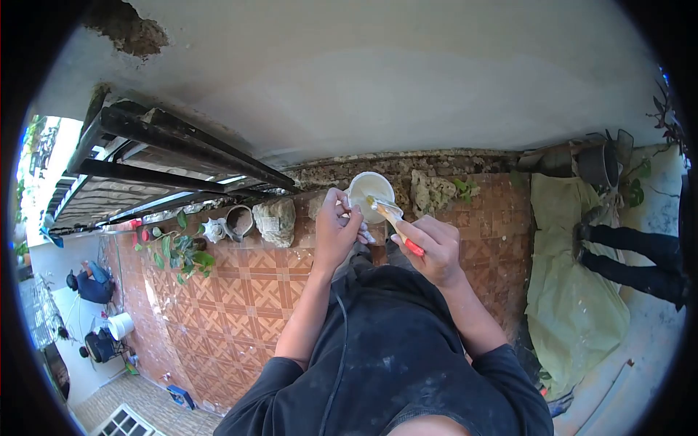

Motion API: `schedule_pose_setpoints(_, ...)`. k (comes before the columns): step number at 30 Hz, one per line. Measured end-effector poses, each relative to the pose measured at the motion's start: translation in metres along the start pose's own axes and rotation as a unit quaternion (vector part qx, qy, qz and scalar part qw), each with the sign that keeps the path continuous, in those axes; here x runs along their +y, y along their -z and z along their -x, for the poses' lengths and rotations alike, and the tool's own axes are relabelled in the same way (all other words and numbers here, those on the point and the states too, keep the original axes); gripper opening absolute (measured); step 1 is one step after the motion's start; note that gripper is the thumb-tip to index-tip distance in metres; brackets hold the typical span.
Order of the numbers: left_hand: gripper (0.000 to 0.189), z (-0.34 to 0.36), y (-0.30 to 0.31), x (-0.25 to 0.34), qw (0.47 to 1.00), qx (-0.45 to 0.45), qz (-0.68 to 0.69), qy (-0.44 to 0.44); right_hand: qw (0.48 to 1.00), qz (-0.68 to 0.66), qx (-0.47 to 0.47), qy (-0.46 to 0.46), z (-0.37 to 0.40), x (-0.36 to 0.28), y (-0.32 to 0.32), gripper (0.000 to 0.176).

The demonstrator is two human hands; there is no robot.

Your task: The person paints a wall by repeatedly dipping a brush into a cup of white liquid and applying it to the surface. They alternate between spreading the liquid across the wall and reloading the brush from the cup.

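My left hand (pixel 340 227) is closed on the near left side of a white plastic tub (pixel 371 176), with the thumb at its rim. Pale paint or liquid shows inside the tub. A paintbrush (pixel 391 212) with a wooden handle and red end is gripped in my right hand (pixel 433 249). Its bristles point into the tub and overlap the rim in this view. Both hands are in front of my dark, paint-specked shirt.
A pale wall (pixel 407 80) rises ahead, with a black metal gate (pixel 189 145) at left. Rocks (pixel 275 222), a pot (pixel 239 221) and a plant (pixel 178 249) line its foot. A green cloth (pixel 571 276) and a person's legs (pixel 632 251) are at right. Two people are far left near a white bucket (pixel 121 325).
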State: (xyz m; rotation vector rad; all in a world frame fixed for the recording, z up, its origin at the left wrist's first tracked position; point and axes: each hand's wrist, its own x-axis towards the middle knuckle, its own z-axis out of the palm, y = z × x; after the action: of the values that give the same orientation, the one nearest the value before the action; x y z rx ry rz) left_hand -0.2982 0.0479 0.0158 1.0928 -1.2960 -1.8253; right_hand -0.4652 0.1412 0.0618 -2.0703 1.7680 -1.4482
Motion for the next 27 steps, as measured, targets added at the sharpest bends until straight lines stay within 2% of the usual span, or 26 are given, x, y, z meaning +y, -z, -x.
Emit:
schedule_pose_setpoints(2,0.018,0.000,0.003,-0.002,1.000,-0.009,-0.007,0.006,0.996,0.040,-0.076,0.007,-0.004,-0.004,0.000,0.023)
schedule_pose_setpoints(5,0.016,0.000,0.010,-0.002,0.999,-0.026,-0.014,0.019,0.988,0.088,-0.120,0.043,-0.002,-0.003,-0.001,0.022)
schedule_pose_setpoints(15,0.012,0.002,0.035,0.013,0.999,-0.029,0.014,0.008,0.982,0.058,-0.120,0.132,-0.018,-0.018,-0.008,0.028)
schedule_pose_setpoints(17,0.013,0.004,0.039,0.010,0.999,-0.022,0.030,0.011,0.992,0.007,-0.100,0.081,-0.012,-0.024,-0.015,0.031)
schedule_pose_setpoints(18,0.014,0.005,0.040,0.008,0.999,-0.009,0.047,0.004,0.991,0.005,-0.102,0.084,-0.009,-0.026,-0.020,0.031)
schedule_pose_setpoints(20,0.015,0.007,0.041,0.007,0.998,0.007,0.066,-0.005,0.998,-0.051,-0.040,-0.024,0.000,-0.032,-0.032,0.034)
schedule_pose_setpoints(21,0.017,0.007,0.042,0.007,0.997,0.023,0.072,-0.012,0.997,-0.052,-0.044,-0.021,0.006,-0.035,-0.037,0.034)
schedule_pose_setpoints(23,0.018,0.009,0.044,0.007,0.996,0.043,0.080,-0.019,0.984,-0.107,0.001,-0.141,0.017,-0.041,-0.048,0.032)
schedule_pose_setpoints(27,0.018,0.009,0.048,0.011,0.996,0.053,0.071,-0.032,0.958,-0.174,0.042,-0.226,0.028,-0.047,-0.059,0.030)
